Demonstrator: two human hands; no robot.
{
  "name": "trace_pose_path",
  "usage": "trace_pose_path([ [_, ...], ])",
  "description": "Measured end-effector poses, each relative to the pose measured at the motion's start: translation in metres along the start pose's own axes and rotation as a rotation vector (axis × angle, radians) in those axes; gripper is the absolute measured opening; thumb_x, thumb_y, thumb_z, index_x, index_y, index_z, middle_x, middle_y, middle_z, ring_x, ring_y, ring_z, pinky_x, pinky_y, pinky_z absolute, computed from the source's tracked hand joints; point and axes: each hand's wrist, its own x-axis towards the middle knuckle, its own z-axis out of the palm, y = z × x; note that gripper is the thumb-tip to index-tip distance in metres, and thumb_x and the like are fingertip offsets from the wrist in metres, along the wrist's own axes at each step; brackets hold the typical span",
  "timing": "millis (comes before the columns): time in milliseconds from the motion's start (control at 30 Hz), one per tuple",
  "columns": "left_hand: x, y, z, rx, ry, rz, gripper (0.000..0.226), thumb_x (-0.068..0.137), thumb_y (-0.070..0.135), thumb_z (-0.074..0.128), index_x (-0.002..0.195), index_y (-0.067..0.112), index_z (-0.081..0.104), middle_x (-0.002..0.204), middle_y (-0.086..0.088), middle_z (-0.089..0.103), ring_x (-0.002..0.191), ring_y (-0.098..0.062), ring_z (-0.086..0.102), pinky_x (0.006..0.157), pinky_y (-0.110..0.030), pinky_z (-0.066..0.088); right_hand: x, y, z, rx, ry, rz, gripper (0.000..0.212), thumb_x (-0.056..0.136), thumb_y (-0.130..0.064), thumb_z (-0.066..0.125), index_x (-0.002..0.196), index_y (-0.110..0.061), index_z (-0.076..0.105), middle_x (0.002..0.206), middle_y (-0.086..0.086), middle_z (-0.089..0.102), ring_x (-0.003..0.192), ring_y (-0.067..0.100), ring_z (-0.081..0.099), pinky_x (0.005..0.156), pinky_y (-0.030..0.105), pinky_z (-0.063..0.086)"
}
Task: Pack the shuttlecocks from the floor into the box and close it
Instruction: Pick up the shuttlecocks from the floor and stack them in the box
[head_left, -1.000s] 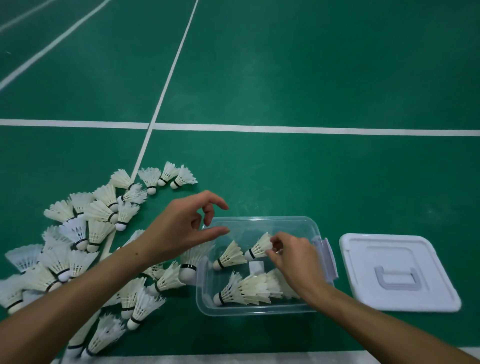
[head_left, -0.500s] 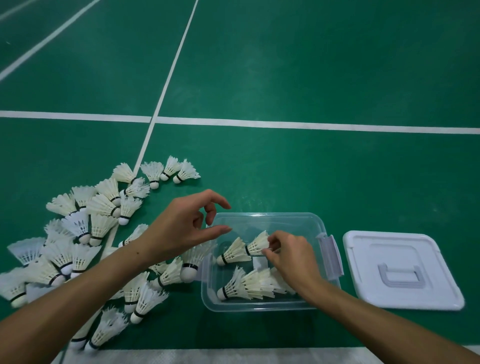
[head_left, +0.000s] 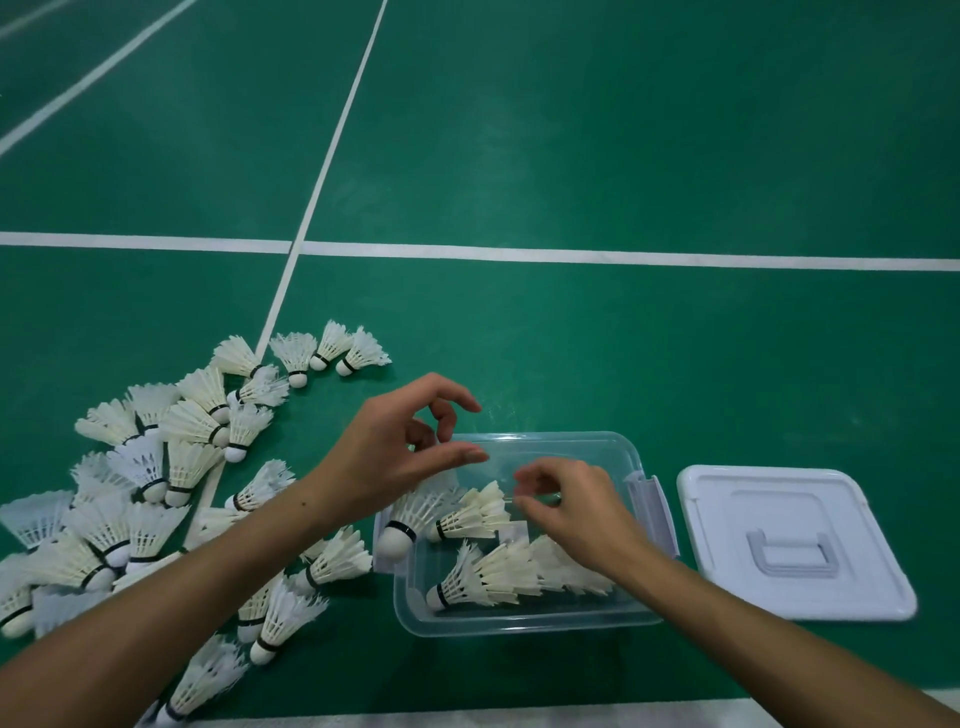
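The clear plastic box (head_left: 524, 621) sits uncovered on the green court floor (head_left: 623, 156), near the lower middle of the view. Its white lid (head_left: 795, 545) lies flat on the floor just beside the box, on its right, handle side up. A grey latch (head_left: 652, 512) stands at the box's right end.

Inside the box: one shuttlecock (head_left: 475, 514) lies on its side near the middle, cork pointing left; a nested row of shuttlecocks (head_left: 493, 577) lies along the near wall, cork end to the left. Another shuttlecock (head_left: 408, 519) rests at the box's left edge, cork down; whether it is inside or leaning on the rim cannot be told.

Loose shuttlecocks (head_left: 156, 467) are heaped on the floor left of the box, spreading from the far white court line (head_left: 322, 171) down to the near edge of the view.

Left hand (head_left: 395, 452): hovers over the far left corner of the box, thumb extended, fingers loosely curved; the grip holds nothing.

Right hand (head_left: 576, 509): poised over the middle of the box, above the shuttlecocks. Thumb and forefinger are drawn close together, other fingers curled. This area is blurred; whether the grip has hold of anything cannot be told.
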Motion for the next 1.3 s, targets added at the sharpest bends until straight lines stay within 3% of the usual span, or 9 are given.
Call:
trace_pose_path([
  [67,0.007,0.005,0.005,-0.02,0.013,0.021,0.042,0.08,0.037,0.084,0.116,0.023,0.066,0.086,0.006,0.052,0.049,-0.018,0.05,0.05,-0.033,0.045,-0.015,-0.022,-0.02,0.257,-0.04,-0.068,0.031,0.093,-0.023,0.079,0.124,-0.021,0.074,0.112,-0.014,0.078,0.108,0.001,0.072,0.097,0.028,0.06],
  [200,0.02,0.01,0.016,-0.07,0.049,0.077,0.046,0.085,0.045,0.081,0.119,0.02,0.065,0.091,0.002,0.052,0.056,-0.043,0.054,0.048,-0.059,0.051,-0.033,-0.054,-0.032,0.48,-0.132,-0.133,0.041,0.087,-0.022,0.087,0.124,-0.029,0.072,0.118,-0.012,0.076,0.114,0.005,0.07,0.099,0.028,0.059],
  [367,0.031,0.018,0.036,-0.046,0.083,0.099,0.038,0.089,0.044,0.079,0.111,0.015,0.067,0.091,0.002,0.062,0.06,-0.033,0.06,0.056,-0.053,0.055,-0.032,-0.046,-0.034,0.604,-0.093,-0.138,0.036,0.085,-0.009,0.088,0.117,-0.015,0.072,0.1,0.0,0.078,0.094,0.013,0.075,0.086,0.032,0.062],
  [500,0.029,0.013,0.05,0.083,0.144,0.097,0.026,0.093,0.032,0.076,0.109,0.013,0.069,0.104,0.004,0.068,0.089,-0.014,0.072,0.081,-0.03,0.062,-0.039,-0.015,-0.048,0.389,0.047,-0.058,0.032,0.081,-0.022,0.092,0.106,-0.028,0.073,0.084,-0.008,0.067,0.076,0.008,0.066,0.075,0.041,0.062],
  [633,0.013,-0.001,0.061,0.176,0.076,-0.064,0.025,0.092,0.026,0.078,0.113,0.021,0.065,0.11,0.011,0.067,0.093,-0.004,0.07,0.083,-0.029,0.063,-0.041,0.014,-0.044,0.087,0.233,0.064,0.031,0.08,-0.028,0.09,0.106,-0.028,0.073,0.081,-0.012,0.07,0.073,0.005,0.069,0.074,0.033,0.062],
  [800,-0.002,-0.019,0.079,0.333,-0.255,-0.281,0.059,0.088,0.039,0.08,0.137,0.029,0.05,0.136,0.009,0.057,0.121,-0.007,0.059,0.103,-0.032,0.053,-0.029,0.02,-0.021,-0.169,0.289,0.098,0.031,0.087,-0.022,0.078,0.117,-0.018,0.071,0.095,-0.004,0.077,0.084,0.015,0.07,0.082,0.033,0.058],
  [900,-0.006,-0.03,0.092,0.414,-0.309,-0.346,0.076,0.084,0.038,0.082,0.147,0.024,0.042,0.149,0.005,0.051,0.135,-0.01,0.049,0.112,-0.029,0.043,-0.017,0.021,-0.008,-0.301,0.257,0.093,0.027,0.092,-0.021,0.073,0.119,-0.016,0.069,0.102,0.002,0.078,0.089,0.02,0.072,0.08,0.034,0.059],
  [1067,-0.004,-0.037,0.101,0.446,-0.318,-0.448,0.086,0.084,0.025,0.083,0.154,0.02,0.033,0.158,-0.003,0.044,0.141,-0.018,0.046,0.114,-0.031,0.042,0.005,0.03,0.013,-0.253,0.18,0.126,0.027,0.093,-0.017,0.075,0.119,-0.013,0.068,0.102,0.005,0.077,0.089,0.021,0.071,0.079,0.039,0.061],
  [1300,0.0,-0.037,0.105,0.423,-0.352,-0.5,0.086,0.087,0.021,0.082,0.155,0.017,0.03,0.157,-0.008,0.044,0.142,-0.02,0.045,0.114,-0.032,0.042,0.022,0.044,0.035,-0.033,-0.013,0.204,0.04,0.085,-0.017,0.088,0.12,-0.012,0.068,0.098,-0.003,0.07,0.088,0.014,0.067,0.08,0.028,0.059],
])
